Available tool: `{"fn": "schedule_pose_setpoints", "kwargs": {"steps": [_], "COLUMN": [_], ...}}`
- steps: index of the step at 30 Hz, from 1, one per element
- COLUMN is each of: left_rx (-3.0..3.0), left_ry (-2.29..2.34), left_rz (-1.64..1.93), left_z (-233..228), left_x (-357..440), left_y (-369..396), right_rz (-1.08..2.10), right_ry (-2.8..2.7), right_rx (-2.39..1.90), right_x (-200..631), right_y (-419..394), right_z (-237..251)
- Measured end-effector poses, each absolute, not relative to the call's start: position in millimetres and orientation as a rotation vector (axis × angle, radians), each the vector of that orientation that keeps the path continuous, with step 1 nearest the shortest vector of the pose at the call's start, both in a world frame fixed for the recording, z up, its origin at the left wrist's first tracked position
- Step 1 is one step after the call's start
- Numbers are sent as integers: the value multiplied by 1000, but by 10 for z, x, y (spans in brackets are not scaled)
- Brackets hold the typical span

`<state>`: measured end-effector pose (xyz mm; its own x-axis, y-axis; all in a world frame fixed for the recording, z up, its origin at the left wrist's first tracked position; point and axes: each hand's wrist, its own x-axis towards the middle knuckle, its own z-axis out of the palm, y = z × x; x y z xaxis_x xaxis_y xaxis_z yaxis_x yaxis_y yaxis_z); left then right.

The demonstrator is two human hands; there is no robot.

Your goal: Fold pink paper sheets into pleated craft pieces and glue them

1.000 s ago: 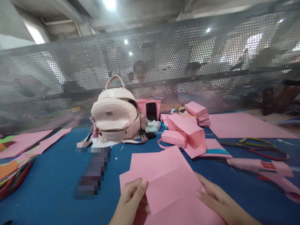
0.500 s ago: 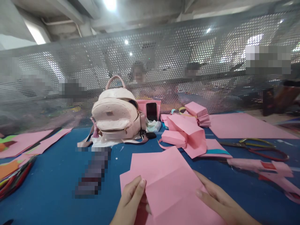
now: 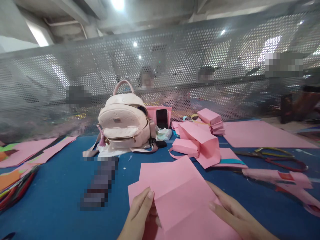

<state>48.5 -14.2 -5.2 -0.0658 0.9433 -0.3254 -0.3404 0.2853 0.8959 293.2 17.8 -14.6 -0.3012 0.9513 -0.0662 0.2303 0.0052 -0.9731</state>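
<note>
A creased pink paper sheet (image 3: 175, 190) lies on the blue table (image 3: 57, 196) right in front of me. My left hand (image 3: 140, 213) pinches its left edge, thumb under and fingers on top. My right hand (image 3: 232, 213) rests on the sheet's right edge with fingers curled against it. A folded flap of the sheet is lifted between both hands. My wrists run out of the bottom of the view.
A pale pink backpack (image 3: 123, 125) stands behind, with a phone (image 3: 161, 118) propped beside it. Folded pink paper boxes (image 3: 197, 140) and a large pink sheet (image 3: 260, 133) lie to the right, scissors (image 3: 277, 156) too. Coloured paper (image 3: 15, 180) lies left. A perforated metal screen (image 3: 160, 73) closes the back, people behind it.
Almost nothing has moved. My left hand shifted very slightly right along the paper's edge; both hands keep their hold.
</note>
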Motion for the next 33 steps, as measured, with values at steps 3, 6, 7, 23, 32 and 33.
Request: {"fn": "schedule_pose_setpoints", "kwargs": {"steps": [3, 6, 7, 23, 32, 33], "left_rx": [653, 699, 732, 1351, 1434, 1454], "left_ry": [1144, 1227, 1278, 1317, 1381, 1382], "left_rz": [1193, 1215, 1226, 964, 811, 795], "left_z": [-100, -140, -149, -98, -51, -59], "left_x": [451, 413, 406, 403, 401, 399], "left_y": [-155, -165, -168, -150, -163, -161], "right_rz": [1387, 1370, 1358, 1460, 1078, 1057], "right_ry": [-1577, -1595, -1604, -1520, -1702, -1714], "right_rx": [-1232, -1227, -1223, -1286, -1532, -1547], "right_x": [2912, 2890, 2886, 2945, 2940, 2945], "right_y": [172, 173, 173, 115, 87, 86], "right_z": [-122, -91, -81, -74, 81, 77]}}
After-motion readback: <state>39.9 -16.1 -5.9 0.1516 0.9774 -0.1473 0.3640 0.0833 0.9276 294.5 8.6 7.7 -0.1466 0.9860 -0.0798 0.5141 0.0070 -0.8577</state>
